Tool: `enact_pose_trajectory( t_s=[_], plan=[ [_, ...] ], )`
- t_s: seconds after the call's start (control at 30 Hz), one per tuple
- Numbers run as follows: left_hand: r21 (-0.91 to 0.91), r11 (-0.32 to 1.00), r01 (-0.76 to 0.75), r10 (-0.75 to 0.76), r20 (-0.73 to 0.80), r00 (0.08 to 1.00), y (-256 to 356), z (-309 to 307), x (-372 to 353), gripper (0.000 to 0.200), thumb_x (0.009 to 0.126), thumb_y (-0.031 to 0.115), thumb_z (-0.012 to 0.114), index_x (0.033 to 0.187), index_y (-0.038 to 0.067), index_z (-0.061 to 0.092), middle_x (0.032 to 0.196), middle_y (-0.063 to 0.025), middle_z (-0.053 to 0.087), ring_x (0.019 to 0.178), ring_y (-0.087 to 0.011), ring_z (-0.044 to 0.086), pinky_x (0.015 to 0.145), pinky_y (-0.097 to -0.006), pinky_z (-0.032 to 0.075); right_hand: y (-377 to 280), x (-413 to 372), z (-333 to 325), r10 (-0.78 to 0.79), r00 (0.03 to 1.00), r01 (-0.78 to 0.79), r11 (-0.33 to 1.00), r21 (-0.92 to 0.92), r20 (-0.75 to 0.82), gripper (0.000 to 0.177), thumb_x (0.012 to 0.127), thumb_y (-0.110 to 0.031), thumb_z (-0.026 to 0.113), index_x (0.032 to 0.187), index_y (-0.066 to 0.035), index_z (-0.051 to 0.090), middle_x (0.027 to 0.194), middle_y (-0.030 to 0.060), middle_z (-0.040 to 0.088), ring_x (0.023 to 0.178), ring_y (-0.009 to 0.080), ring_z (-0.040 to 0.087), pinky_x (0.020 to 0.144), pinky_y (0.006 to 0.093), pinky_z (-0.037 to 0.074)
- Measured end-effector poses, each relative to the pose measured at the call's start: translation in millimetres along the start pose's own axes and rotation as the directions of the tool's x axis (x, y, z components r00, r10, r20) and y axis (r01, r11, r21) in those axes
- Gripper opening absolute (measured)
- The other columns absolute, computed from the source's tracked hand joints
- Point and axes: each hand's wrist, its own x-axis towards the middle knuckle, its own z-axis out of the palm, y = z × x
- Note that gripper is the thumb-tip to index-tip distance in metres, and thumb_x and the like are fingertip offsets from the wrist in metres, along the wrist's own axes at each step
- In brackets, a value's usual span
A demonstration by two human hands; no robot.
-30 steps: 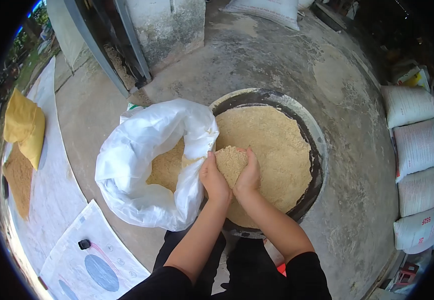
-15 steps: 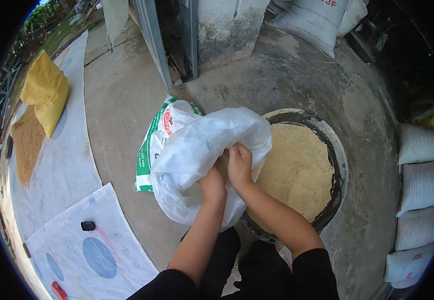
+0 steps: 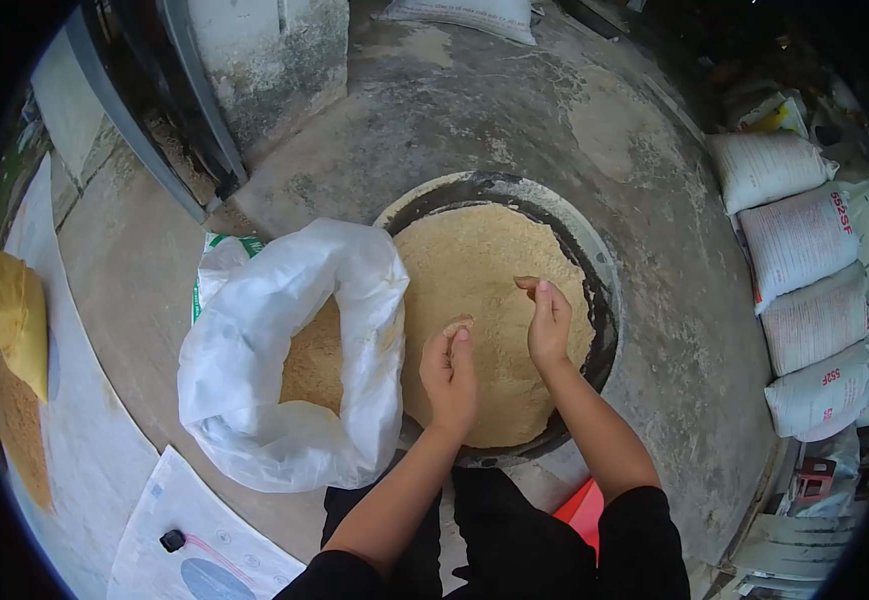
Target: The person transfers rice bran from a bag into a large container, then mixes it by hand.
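Note:
My left hand (image 3: 449,375) is held above the pale yellow meal (image 3: 494,395) in a round black-rimmed tub (image 3: 606,345). Its fingers are loosely curled and dusted with tan powder at the tips; part of the palm is hidden. Over the right half of the same meal, my right hand (image 3: 549,322) is cupped, with bent fingers and its thumb up, and I see nothing gripped in it. A white plastic sack (image 3: 239,375) with a rolled-down rim stands against the tub's left side. Inside it lies browner meal (image 3: 314,358).
Printed white sacks (image 3: 799,245) are stacked along the right. On the left a yellow sack (image 3: 16,310) stands by a brown heap (image 3: 19,425) on a pale sheet (image 3: 84,440). A small black object (image 3: 172,540) rests on a second sheet. A metal door frame (image 3: 199,100) rises behind.
Both hands have come out of the white sack and moved right, over the tub, and are now apart. The view has swung right, so the sack's brown meal now shows.

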Motion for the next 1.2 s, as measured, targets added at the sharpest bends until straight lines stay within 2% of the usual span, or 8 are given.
enact_pose_trajectory(
  t_s=[0.13, 0.37, 0.57, 0.73, 0.97, 1.07, 1.17, 1.2],
  plan=[
    [0.145, 0.988, -0.042, 0.025, 0.115, 0.993, -53, 33, 19, 0.021, 0.088, 0.011, 0.048, 0.101, -0.004, 0.057, 0.105, -0.0155, 0.059, 0.101, -0.0220, 0.054, 0.087, -0.0296, 0.040, 100, 3, -48, 0.318, 0.890, -0.286, 0.947, 0.144, -0.328, 0.037, 0.093, -0.028, 0.042, 0.084, 0.002, 0.062, 0.088, 0.0096, 0.063, 0.086, 0.0170, 0.057, 0.082, 0.0294, 0.042],
    [0.331, 0.941, -0.066, 0.064, 0.017, 0.998, -161, 49, 47, 0.030, 0.090, 0.014, 0.045, 0.111, -0.005, 0.054, 0.111, -0.0175, 0.056, 0.108, -0.0237, 0.051, 0.094, -0.0303, 0.036, 149, -6, -24, 0.342, 0.835, -0.209, 0.922, 0.327, -0.431, 0.041, 0.092, -0.029, 0.043, 0.084, 0.005, 0.064, 0.087, 0.0113, 0.064, 0.082, 0.0175, 0.060, 0.080, 0.0287, 0.044],
    [-0.103, 0.950, 0.295, -0.309, -0.163, 0.937, -148, 78, 34, 0.030, 0.091, 0.018, 0.046, 0.104, -0.006, 0.057, 0.099, -0.0114, 0.061, 0.092, -0.0185, 0.056, 0.085, -0.0275, 0.042, 125, -11, 18, 0.575, 0.720, -0.314, 0.769, 0.557, -0.388, 0.037, 0.091, -0.029, 0.046, 0.080, 0.002, 0.064, 0.087, 0.0110, 0.063, 0.085, 0.0180, 0.057, 0.080, 0.0278, 0.043],
    [-0.564, 0.732, 0.381, -0.554, -0.167, 0.816, -95, 70, 43, 0.032, 0.092, 0.026, 0.045, 0.098, -0.003, 0.056, 0.093, -0.0111, 0.060, 0.082, -0.0196, 0.059, 0.074, -0.0306, 0.048, 86, -10, 39, 0.759, 0.619, -0.341, 0.492, 0.801, -0.202, 0.039, 0.089, -0.033, 0.043, 0.086, 0.001, 0.061, 0.092, 0.0116, 0.060, 0.084, 0.0199, 0.055, 0.079, 0.0292, 0.042],
    [-0.634, 0.759, 0.149, -0.358, -0.216, 0.908, 8, 10, 42, 0.030, 0.092, 0.025, 0.045, 0.090, -0.001, 0.059, 0.087, -0.0084, 0.061, 0.077, -0.0152, 0.059, 0.069, -0.0271, 0.048, -43, -17, 80, 0.663, 0.720, -0.479, 0.262, 0.838, 0.205, 0.037, 0.088, -0.034, 0.041, 0.099, -0.002, 0.055, 0.095, 0.0124, 0.059, 0.086, 0.0247, 0.058, 0.078, 0.0344, 0.047],
    [-0.606, 0.794, 0.046, -0.292, -0.315, 0.903, 51, -23, 42, 0.030, 0.093, 0.025, 0.044, 0.090, -0.001, 0.059, 0.087, -0.0083, 0.061, 0.079, -0.0156, 0.059, 0.071, -0.0271, 0.048, -81, -26, 112, 0.583, 0.739, -0.559, 0.250, 0.790, 0.338, 0.037, 0.089, -0.034, 0.040, 0.098, -0.002, 0.056, 0.095, 0.0121, 0.059, 0.088, 0.0235, 0.057, 0.080, 0.0334, 0.046],
    [-0.513, 0.848, -0.132, -0.123, -0.434, 0.893, 69, -67, 44, 0.029, 0.092, 0.025, 0.046, 0.095, -0.002, 0.058, 0.092, -0.0082, 0.060, 0.081, -0.0142, 0.058, 0.073, -0.0260, 0.047, -98, -42, 151, 0.434, 0.805, -0.582, 0.439, 0.684, 0.406, 0.040, 0.091, -0.032, 0.035, 0.099, 0.001, 0.057, 0.099, 0.0123, 0.059, 0.093, 0.0220, 0.056, 0.086, 0.0313, 0.042],
    [-0.512, 0.848, -0.138, -0.120, -0.438, 0.891, 66, -82, 46, 0.029, 0.092, 0.025, 0.046, 0.095, -0.002, 0.058, 0.092, -0.0082, 0.060, 0.081, -0.0142, 0.058, 0.073, -0.0260, 0.047, -98, -47, 163, 0.301, 0.868, -0.488, 0.660, 0.571, 0.394, 0.041, 0.092, -0.031, 0.035, 0.101, 0.002, 0.057, 0.103, 0.0129, 0.059, 0.097, 0.0213, 0.054, 0.089, 0.0305, 0.039]
  ],
)
